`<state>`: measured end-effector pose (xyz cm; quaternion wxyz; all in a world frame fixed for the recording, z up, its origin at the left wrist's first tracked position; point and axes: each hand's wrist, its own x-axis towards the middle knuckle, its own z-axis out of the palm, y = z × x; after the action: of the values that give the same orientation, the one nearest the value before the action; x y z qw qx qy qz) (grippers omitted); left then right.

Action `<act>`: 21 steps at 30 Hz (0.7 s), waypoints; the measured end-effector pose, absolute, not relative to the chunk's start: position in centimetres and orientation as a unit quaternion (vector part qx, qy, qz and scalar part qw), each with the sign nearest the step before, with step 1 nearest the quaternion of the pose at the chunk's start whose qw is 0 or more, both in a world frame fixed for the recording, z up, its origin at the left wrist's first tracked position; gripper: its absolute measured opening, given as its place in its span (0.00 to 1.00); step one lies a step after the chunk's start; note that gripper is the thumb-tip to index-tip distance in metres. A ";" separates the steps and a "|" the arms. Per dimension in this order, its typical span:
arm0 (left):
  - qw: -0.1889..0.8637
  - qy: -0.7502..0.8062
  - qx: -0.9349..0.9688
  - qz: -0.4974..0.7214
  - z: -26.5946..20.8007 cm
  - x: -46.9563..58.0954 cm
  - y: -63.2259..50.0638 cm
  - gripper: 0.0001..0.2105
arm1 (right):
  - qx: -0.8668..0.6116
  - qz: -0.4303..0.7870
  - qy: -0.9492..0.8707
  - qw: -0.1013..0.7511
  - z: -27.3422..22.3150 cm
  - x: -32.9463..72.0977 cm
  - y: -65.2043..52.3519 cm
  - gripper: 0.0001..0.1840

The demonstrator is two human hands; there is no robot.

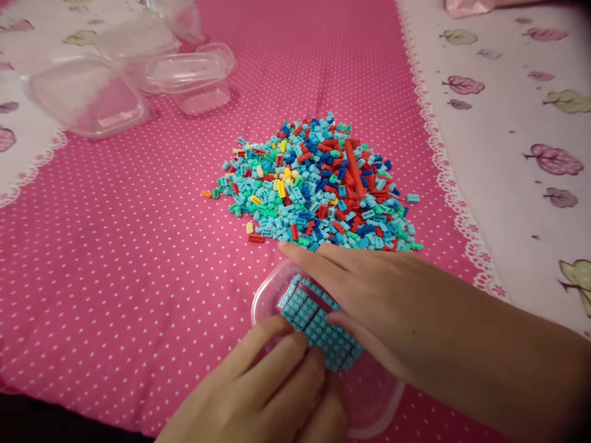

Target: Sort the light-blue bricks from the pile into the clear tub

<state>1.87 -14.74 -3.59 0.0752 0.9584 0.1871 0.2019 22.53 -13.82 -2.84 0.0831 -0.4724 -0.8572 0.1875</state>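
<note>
A flat panel of light-blue building bricks with dark lines across it lies at a slant over a clear plastic lid or shallow container. My left hand is closed at the panel's near left edge, its fingers curled; their tips are partly hidden. From the right, my right hand reaches over the panel, with the thumb on its studs and the fingers along its far side. The index finger stretches towards a heap of loose bricks in light blue, dark blue, red, green and yellow, just beyond the hands.
Several clear plastic containers stand at the far left. A pink dotted cloth with lace edging covers the middle, over a white cloth with a leaf print. Something pink lies at the top right edge.
</note>
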 end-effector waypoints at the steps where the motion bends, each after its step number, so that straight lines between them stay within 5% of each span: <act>1: 0.078 0.188 0.958 0.202 -3.6 1.8 -14.7 0.18 | -0.472 0.183 -0.859 0.079 -2.9 22.5 -13.8 0.29; 21: 0.029 0.182 0.958 0.220 -4.4 1.9 -14.7 0.19 | -0.514 0.202 -0.832 0.048 -2.3 21.7 -13.6 0.38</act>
<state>1.87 -14.75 -4.41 0.0291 0.9581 0.1815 0.2199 21.70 -13.59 -2.31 0.0483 -0.5142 -0.8322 0.2016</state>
